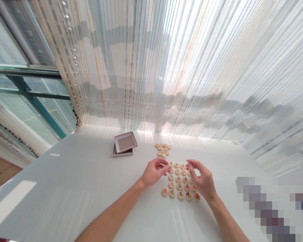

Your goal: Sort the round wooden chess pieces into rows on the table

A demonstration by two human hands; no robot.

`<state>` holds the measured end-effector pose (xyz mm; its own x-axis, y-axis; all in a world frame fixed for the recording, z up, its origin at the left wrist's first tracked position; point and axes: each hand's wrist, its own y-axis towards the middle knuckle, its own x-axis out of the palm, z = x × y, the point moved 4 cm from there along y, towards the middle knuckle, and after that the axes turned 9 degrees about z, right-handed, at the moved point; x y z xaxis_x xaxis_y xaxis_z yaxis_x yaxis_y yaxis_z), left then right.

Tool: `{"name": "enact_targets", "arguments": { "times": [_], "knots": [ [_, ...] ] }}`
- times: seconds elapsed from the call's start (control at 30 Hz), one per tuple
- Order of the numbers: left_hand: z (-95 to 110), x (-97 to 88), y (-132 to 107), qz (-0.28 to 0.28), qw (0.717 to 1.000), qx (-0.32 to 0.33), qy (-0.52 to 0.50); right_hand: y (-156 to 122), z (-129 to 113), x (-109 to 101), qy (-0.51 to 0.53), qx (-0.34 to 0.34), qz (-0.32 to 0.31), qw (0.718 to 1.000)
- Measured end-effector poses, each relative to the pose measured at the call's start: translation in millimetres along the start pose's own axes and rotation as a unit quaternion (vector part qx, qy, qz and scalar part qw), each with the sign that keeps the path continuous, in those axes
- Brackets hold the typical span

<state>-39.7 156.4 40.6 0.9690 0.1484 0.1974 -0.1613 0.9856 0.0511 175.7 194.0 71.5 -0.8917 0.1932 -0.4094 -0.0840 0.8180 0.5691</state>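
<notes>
Round wooden Chinese chess pieces with red or black characters lie face up in rows on the white table (91, 188). At the top left corner of these rows is my left hand (154, 171), its thumb and fingers closed on a Chinese chess piece (169, 165). My right hand (202, 176) hovers over the right side of the rows and hides several pieces there. Its thumb and forefinger come together beside a red-marked piece (183, 166); what they hold, if anything, is hidden. One red piece (164, 192) sits out at the lower left end.
Beyond the rows lies a cluster of blank-faced round pieces (163, 150). A shallow open box (126, 143), one part tilted on the other, stands at the back left. A striped sheer curtain (151, 84) hangs along the far edge. Pixelated blocks cover the lower right.
</notes>
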Motion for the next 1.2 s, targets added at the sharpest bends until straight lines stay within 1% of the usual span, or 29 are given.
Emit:
{"name": "enact_targets", "arguments": {
  "times": [0.07,0.13,0.3,0.4,0.47,0.7,0.83,0.93,1.0,1.1,1.2],
  "knots": [
    [-0.5,1.5,-1.5,-0.001,1.0,0.005,0.005,-5.0,-6.9,7.7,0.012,-0.01,-0.041,0.999],
    [-1.3,3.2,-3.2,-0.007,1.0,0.009,0.006,-8.7,-13.9,13.0,0.019,-0.028,-0.066,0.997],
    [-3.4,8.2,-7.1,-0.029,1.0,0.005,-0.006,-13.4,-26.1,21.0,0.039,-0.075,-0.099,0.991],
    [-4.5,11.1,-9.1,-0.047,0.999,-0.002,-0.008,-16.4,-29.8,25.8,0.055,-0.086,-0.13,0.986],
    [-4.9,11.9,-9.8,-0.055,0.998,-0.002,-0.006,-17.6,-31.0,27.0,0.056,-0.086,-0.136,0.985],
    [-2.4,12.1,-10.8,-0.081,0.997,-0.001,0.011,-16.7,-29.1,26.3,0.056,-0.083,-0.129,0.987],
    [1.7,13.4,-12.8,-0.086,0.995,0.018,0.037,-16.0,-27.9,27.2,0.063,-0.077,-0.124,0.987],
    [2.2,11.2,-11.8,-0.068,0.994,0.039,0.071,-15.2,-26.8,26.2,0.052,-0.065,-0.126,0.989],
    [1.6,7.2,-8.9,-0.042,0.992,0.053,0.103,-12.9,-24.7,22.8,0.04,-0.052,-0.116,0.991],
    [0.9,-0.5,-3.1,-0.001,0.989,0.062,0.133,-6.8,-17.9,14.4,0.021,-0.025,-0.087,0.996],
    [2.8,-6.3,-0.2,0.016,0.983,0.075,0.165,-0.5,-9.1,5.8,0.003,-0.003,-0.053,0.999]
  ]
}}
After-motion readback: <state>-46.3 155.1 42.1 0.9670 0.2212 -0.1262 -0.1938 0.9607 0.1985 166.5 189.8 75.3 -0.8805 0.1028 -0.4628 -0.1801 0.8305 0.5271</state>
